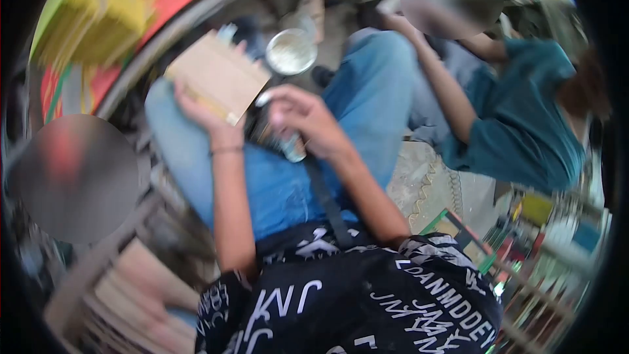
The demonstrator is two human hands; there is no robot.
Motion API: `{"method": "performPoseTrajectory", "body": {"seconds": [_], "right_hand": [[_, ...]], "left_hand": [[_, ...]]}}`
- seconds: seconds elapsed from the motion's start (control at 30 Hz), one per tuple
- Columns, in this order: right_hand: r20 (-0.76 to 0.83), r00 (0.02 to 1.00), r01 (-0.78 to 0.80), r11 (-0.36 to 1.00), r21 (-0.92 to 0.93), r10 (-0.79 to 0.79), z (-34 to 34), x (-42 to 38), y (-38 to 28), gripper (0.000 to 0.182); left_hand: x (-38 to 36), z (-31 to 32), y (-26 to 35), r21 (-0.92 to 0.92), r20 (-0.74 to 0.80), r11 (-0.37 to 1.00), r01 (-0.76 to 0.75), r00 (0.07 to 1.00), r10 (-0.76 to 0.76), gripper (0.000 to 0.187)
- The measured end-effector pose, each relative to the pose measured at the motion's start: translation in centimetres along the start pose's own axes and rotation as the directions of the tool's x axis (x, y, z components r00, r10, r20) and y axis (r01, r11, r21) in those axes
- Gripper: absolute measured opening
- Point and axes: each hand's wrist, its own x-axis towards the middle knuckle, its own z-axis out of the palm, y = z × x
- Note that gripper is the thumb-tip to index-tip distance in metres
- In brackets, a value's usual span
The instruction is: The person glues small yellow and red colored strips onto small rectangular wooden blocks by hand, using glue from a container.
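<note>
A tan rectangular block (219, 75), shaped like a thick book, lies across my left hand (200, 108). The fingers show at its far edge, and the palm supports it from below. My right hand (304, 121) is just beside the block's right corner, with its fingers curled in. A small white spot shows at one fingertip; blur hides whether it is a held piece or a covering. Below that hand, a dark object with a shiny end (295, 149) rests on my lap, partly covered and too blurred to name.
A round metal bowl (291, 52) with pale contents stands beyond my knees. Yellow stacks (108, 10) lie on a red surface at the upper left. A person in a teal shirt (524, 115) sits close on my right. Racked boards (537, 275) are at the lower right.
</note>
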Motion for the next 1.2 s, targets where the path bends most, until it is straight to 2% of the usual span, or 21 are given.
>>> {"method": "performPoseTrajectory", "body": {"seconds": [0.07,0.17,0.23,0.3,0.4,0.53,0.57,0.7,0.93,1.0,1.07,1.13,1.2], "right_hand": [[0.021,1.000,-0.012,1.000,0.022,0.011,0.4,0.1,0.7,0.043],[0.067,0.997,-0.054,0.996,0.075,0.049,0.9,0.2,1.4,0.044],[0.091,0.992,-0.078,0.996,-0.048,0.083,1.6,0.0,0.4,0.045],[0.096,0.989,-0.108,0.994,-0.025,0.110,1.8,0.0,0.9,0.045],[0.096,0.985,-0.140,0.990,-0.004,0.140,2.0,0.1,1.6,0.043],[0.116,0.979,-0.168,0.986,-0.021,0.169,1.7,0.3,1.8,0.043],[0.125,0.976,-0.181,0.983,-0.009,0.180,1.5,0.3,1.8,0.044],[0.129,0.978,-0.160,0.987,-0.029,0.163,1.5,0.3,1.8,0.043],[0.111,0.986,-0.100,0.977,-0.187,0.122,1.6,0.3,2.0,0.043],[0.112,0.986,-0.095,0.969,-0.230,0.123,1.7,0.3,2.2,0.043],[0.100,0.994,-0.007,0.949,-0.317,0.041,1.8,0.3,2.3,0.043],[0.094,0.995,0.014,0.946,-0.324,0.017,1.9,0.2,2.6,0.042],[0.089,0.996,0.035,0.943,-0.330,-0.006,1.9,0.1,2.6,0.042]], "left_hand": [[-0.5,-0.1,-0.1,0.045,-0.034,0.998,-0.042,0.998,0.043,0.090],[-0.8,-0.3,-0.5,0.116,-0.036,0.987,-0.108,0.993,0.113,0.090],[-0.7,-0.7,-0.4,0.098,-0.027,0.990,-0.100,0.994,0.103,0.088],[-0.5,-1.1,-0.8,0.045,0.002,0.995,-0.092,0.996,0.092,0.086],[-0.4,-1.1,-0.9,0.088,-0.010,0.995,-0.044,0.999,0.045,0.089],[-0.6,-1.2,-1.1,0.043,0.008,0.998,-0.046,0.999,0.045,0.084],[-0.6,-1.1,-1.1,0.079,-0.004,0.995,-0.053,0.999,0.053,0.086],[-0.4,-0.9,-1.1,0.162,-0.020,0.984,-0.069,0.997,0.073,0.087],[-0.3,-1.5,-1.0,0.148,-0.048,0.987,-0.067,0.996,0.075,0.085],[-0.1,-2.0,-1.1,0.083,-0.014,0.994,-0.065,0.998,0.066,0.079],[-0.1,-2.1,-1.2,0.070,-0.022,0.995,-0.078,0.997,0.080,0.078],[-0.1,-1.5,-1.0,0.056,-0.030,0.994,-0.094,0.995,0.096,0.077],[-0.1,-0.1,-0.3,-0.116,0.022,0.992,-0.056,0.998,0.059,0.072]]}}
